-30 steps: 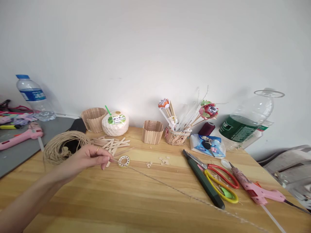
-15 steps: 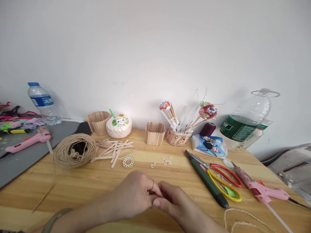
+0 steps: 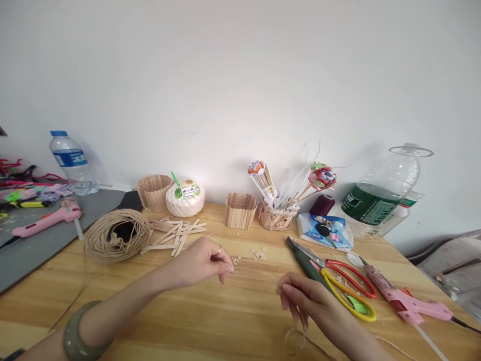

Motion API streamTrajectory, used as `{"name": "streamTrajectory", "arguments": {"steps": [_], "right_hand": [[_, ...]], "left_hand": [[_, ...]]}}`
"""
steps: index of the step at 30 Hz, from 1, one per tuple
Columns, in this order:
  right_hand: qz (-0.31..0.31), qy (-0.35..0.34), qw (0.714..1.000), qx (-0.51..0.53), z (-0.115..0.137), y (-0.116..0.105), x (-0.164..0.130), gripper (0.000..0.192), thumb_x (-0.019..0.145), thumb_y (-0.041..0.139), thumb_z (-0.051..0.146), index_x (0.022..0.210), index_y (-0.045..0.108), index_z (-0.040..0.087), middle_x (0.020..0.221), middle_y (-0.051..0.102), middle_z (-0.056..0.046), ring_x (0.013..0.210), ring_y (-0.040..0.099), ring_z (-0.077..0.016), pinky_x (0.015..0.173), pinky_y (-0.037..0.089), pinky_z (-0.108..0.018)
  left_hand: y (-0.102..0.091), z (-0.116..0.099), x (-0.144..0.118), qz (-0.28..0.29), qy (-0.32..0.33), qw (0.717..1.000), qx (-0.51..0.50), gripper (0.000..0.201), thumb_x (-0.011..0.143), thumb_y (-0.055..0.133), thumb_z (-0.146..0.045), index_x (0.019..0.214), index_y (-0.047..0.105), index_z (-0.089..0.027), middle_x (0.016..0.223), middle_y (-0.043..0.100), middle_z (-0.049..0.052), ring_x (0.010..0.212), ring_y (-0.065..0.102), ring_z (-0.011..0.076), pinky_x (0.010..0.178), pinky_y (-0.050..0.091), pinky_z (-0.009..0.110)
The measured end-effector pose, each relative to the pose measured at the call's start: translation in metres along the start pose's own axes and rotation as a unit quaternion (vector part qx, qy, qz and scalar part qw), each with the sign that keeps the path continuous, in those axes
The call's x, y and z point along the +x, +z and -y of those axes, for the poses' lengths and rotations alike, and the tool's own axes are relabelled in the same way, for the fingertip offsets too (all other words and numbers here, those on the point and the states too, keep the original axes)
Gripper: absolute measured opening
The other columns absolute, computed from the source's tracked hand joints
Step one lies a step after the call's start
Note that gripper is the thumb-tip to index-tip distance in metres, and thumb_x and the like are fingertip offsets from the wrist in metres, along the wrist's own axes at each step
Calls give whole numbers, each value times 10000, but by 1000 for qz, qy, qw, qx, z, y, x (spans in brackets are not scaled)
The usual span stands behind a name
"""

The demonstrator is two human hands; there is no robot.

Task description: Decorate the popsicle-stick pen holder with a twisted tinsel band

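Your hands have drawn apart: left hand (image 3: 203, 260) pinches the twine (image 3: 259, 269), right hand (image 3: 308, 301) grips it near a small loop (image 3: 295, 341), stretching it over the worktop (image 3: 169, 311).

A plain white wall (image 3: 240, 75) fills the upper half of the frame, evenly lit. Below it, a light wooden worktop (image 3: 225, 321) spans the lower frame. A grey surface (image 3: 33, 245) adjoins it at lower left.
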State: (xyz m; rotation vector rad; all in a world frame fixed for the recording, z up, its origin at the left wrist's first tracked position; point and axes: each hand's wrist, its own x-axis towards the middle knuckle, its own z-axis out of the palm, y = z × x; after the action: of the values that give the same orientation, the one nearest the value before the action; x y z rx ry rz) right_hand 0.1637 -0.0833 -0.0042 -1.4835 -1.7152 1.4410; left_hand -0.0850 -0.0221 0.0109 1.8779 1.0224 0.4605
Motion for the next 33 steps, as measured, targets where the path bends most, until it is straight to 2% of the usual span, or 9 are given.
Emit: {"name": "streamTrajectory", "arguments": {"steps": [3,5,8,10,12,15,20,27,33], "right_hand": [[21,10,1000,-1,-2,5,9,474,810,436,566,1049,511,164,683,505,13,500,411,-93,459,334,-218],[-12,-26,998,-48,-1,8,14,489,797,493,514,1137,494,162,777,569,-29,667,517,-149,625,415,-271],[-90,-94,988,-84,6,15,21,526,762,579,431,1208,444,189,1042,574,-83,1015,502,-221,912,346,-349],[-46,-112,992,-37,12,21,26,450,782,560,412,1162,464,190,989,581,-68,946,532,-200,855,391,-328],[11,-111,994,1,19,27,30,267,834,478,411,936,536,171,724,543,-8,678,524,-144,642,423,-262],[-23,-111,993,-27,24,31,33,332,888,376,400,657,463,178,542,372,49,512,356,-98,500,302,-226],[-30,-120,992,-30,22,28,28,310,899,343,388,771,523,171,594,333,44,563,304,-109,526,256,-233],[-49,-85,992,-79,25,25,18,317,877,343,391,681,482,185,609,353,30,608,328,-126,565,256,-240],[-57,-67,994,-70,22,19,15,362,868,333,463,709,507,187,612,342,30,599,318,-128,557,261,-240]], "left_hand": [[7,-4,8,17,7,1000,1,253,776,512,-287,735,700,-123,702,705,44,513,496,94,500,367,192],[10,-7,11,14,-1,1000,-14,253,774,511,-293,770,701,-125,735,716,52,543,537,109,519,404,200],[15,-12,11,-22,-8,1000,-9,207,737,555,-273,749,716,-144,731,722,40,612,595,140,546,421,211],[19,-17,11,-38,4,999,8,172,709,584,-250,744,731,-166,740,726,26,666,622,159,572,425,217],[22,-20,12,-49,15,999,7,169,700,595,-246,760,738,-179,767,730,21,703,636,170,598,438,223],[23,-21,13,-62,23,997,-35,189,708,587,-261,775,737,-167,796,732,30,751,647,179,648,465,229],[23,-17,13,-82,22,996,-23,201,702,553,-232,736,741,-167,724,725,22,676,628,166,580,448,220],[25,-13,11,-116,-1,993,10,262,659,531,-189,810,742,-153,671,713,25,586,600,143,531,425,213],[3,-3,8,-151,-42,988,9,222,681,550,-215,790,728,-141,733,722,36,657,624,159,603,454,230]]}}
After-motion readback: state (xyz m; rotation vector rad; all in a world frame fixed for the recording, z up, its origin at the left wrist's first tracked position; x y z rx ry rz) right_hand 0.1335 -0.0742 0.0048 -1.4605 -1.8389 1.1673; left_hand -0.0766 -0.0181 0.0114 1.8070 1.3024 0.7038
